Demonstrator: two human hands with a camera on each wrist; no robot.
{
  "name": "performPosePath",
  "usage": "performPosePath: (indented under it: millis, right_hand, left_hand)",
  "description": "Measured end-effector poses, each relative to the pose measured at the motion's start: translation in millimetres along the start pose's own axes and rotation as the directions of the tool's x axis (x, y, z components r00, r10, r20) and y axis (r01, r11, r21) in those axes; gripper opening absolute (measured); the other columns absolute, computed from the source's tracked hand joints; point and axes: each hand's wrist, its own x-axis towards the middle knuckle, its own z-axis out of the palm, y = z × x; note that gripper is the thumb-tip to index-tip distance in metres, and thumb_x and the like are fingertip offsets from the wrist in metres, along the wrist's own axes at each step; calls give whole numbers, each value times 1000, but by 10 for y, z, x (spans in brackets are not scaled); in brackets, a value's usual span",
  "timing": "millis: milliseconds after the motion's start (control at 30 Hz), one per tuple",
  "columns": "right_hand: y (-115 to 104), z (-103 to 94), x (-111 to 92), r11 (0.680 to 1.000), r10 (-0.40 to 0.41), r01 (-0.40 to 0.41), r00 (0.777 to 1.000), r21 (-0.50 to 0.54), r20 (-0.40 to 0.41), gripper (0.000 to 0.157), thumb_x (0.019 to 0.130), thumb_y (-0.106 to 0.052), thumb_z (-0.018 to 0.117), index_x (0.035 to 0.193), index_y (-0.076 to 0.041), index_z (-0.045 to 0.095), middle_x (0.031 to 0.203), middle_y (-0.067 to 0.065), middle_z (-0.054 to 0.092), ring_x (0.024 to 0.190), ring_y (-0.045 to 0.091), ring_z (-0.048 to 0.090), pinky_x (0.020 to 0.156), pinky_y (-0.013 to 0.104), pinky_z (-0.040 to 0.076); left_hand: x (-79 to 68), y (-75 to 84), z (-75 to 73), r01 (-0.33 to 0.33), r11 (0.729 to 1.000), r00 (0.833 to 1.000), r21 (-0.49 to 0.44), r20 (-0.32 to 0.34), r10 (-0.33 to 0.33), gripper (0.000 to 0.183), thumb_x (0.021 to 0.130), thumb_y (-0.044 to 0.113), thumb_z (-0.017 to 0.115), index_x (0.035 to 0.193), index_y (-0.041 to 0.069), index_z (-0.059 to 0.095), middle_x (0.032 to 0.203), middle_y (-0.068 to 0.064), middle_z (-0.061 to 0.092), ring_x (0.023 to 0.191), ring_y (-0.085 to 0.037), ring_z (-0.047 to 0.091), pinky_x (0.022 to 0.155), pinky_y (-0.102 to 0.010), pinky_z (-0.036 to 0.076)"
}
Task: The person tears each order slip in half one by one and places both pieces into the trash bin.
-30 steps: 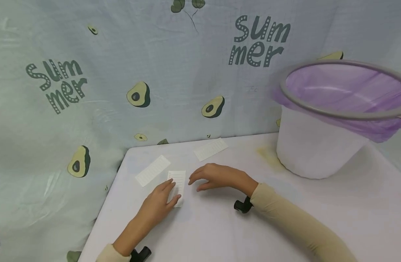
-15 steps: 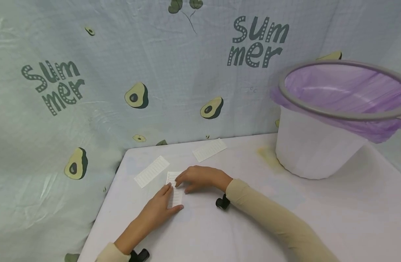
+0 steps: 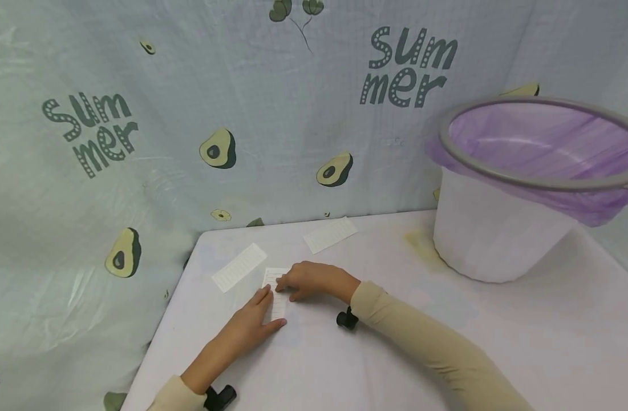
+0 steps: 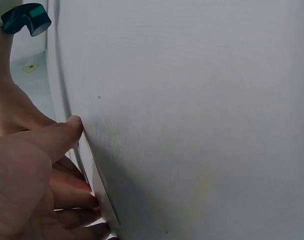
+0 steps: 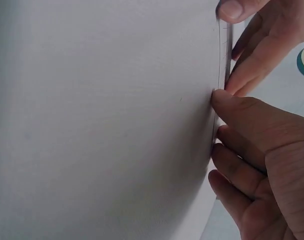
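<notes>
Three printed paper slips lie on the white table; your work is at the nearest one, the middle slip, which lies between your hands. Compared with one second ago, when your right hand stood apart from this slip, its fingertips now reach onto the slip's upper right side; both hands are therefore engaged on one slip. Your left hand lies along the slip's left side, its fingers extended and touching it, with the thumb apart, near the lower end; it is not clamped. Your right fingers are bent and the thumb is near them; whether they pinch the paper or merely rest on it, you cannot tell from these views. Note the left slip and the rear slip, both untouched. Markings: the slips carry ruled or printed lines too small to read. The backdrop reads "SUMMER" twice, each split over two rows. On the white bin and its purple liner, no brand or label is legible.
</notes>
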Motion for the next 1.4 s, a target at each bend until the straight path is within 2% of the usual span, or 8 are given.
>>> performPosePath:
  millis: [167,267,467,667,933,1133,1233,1400]
  right_hand:
    - [-30,22,-63,994,-7,6,1000,-107,-11,35,94,-23,76,128,-22,72,121,-10,72,104,10,68,93,23,52]
    - [3,-2,-65,993,-53,50,998,-106,-26,28,94,-19,76,121,-20,76,112,-10,75,97,7,69,88,20,53]
    - [212,8,47,989,-145,146,989,17,-40,28,99,-16,70,126,-13,73,132,-3,68,122,9,63,103,20,46]
    - [265,41,42,990,-121,118,992,82,38,45,98,-28,72,139,-13,64,149,1,54,136,14,53,111,25,41]
    - [130,-2,-31,990,-97,105,991,-90,89,47,100,-33,67,143,-16,60,150,0,53,133,21,55,111,31,43]
    - [33,31,-160,942,-133,143,990,-304,52,35,102,-30,65,133,-15,65,144,2,60,117,17,66,99,30,52]
    - [3,25,-196,934,-144,152,988,-323,48,25,101,-29,66,121,-15,70,134,1,67,108,14,69,91,27,55]
    - [-3,-2,-164,953,-149,148,989,-263,15,12,97,-27,72,101,-16,74,108,-6,76,87,8,69,79,24,55]
  left_hand:
    - [30,29,2,-6,1000,999,-20,43,7,82,95,38,72,152,-9,37,163,-22,29,148,-40,33,113,-56,38]
    - [43,12,-29,0,1000,998,-30,62,2,79,95,33,73,152,-8,38,164,-21,28,148,-40,32,114,-55,37]
    - [85,-67,-77,-58,997,997,-55,57,61,72,92,25,77,147,-10,45,161,-21,34,147,-40,35,114,-54,37]
    - [109,-102,-100,-106,993,992,-42,67,109,73,91,25,78,146,-11,46,160,-21,37,146,-39,37,114,-53,38]
    - [55,-92,-139,-50,997,995,-53,85,54,72,95,34,74,149,-3,46,163,-17,33,148,-37,33,115,-55,36]
    - [102,-92,-181,-58,998,995,-22,77,59,69,92,25,78,148,-1,48,161,-17,36,148,-37,35,115,-53,36]
    - [141,-85,-194,-91,996,991,11,96,90,66,91,21,79,145,-4,51,158,-20,40,146,-40,37,115,-53,37]
    - [176,-40,-215,-115,991,991,61,79,110,57,85,10,82,135,-6,60,149,-22,51,138,-39,48,111,-51,42]
